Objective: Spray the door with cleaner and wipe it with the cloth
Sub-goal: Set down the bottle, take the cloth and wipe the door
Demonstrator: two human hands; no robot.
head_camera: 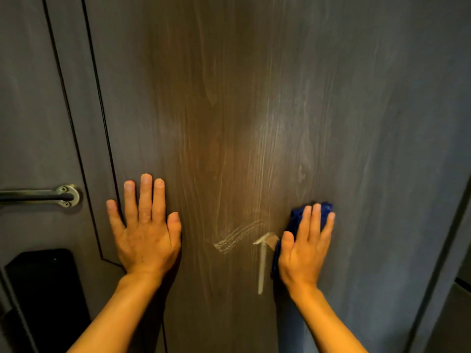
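A dark wood-grain door (242, 110) fills the view, with pale wet streaks (237, 238) and a drip line low in the middle. My left hand (145, 230) lies flat on the door, fingers spread, holding nothing. My right hand (305, 245) presses a dark blue cloth (295, 220) flat against the door, just right of the streaks. Most of the cloth is hidden under the palm. No spray bottle is in view.
At the left edge a metal handle (51, 196) is screwed to a neighbouring panel, with a black lock box (40, 284) below it. A grooved frame line (99, 149) runs down between handle and door. A darker frame edge (448, 250) shows at far right.
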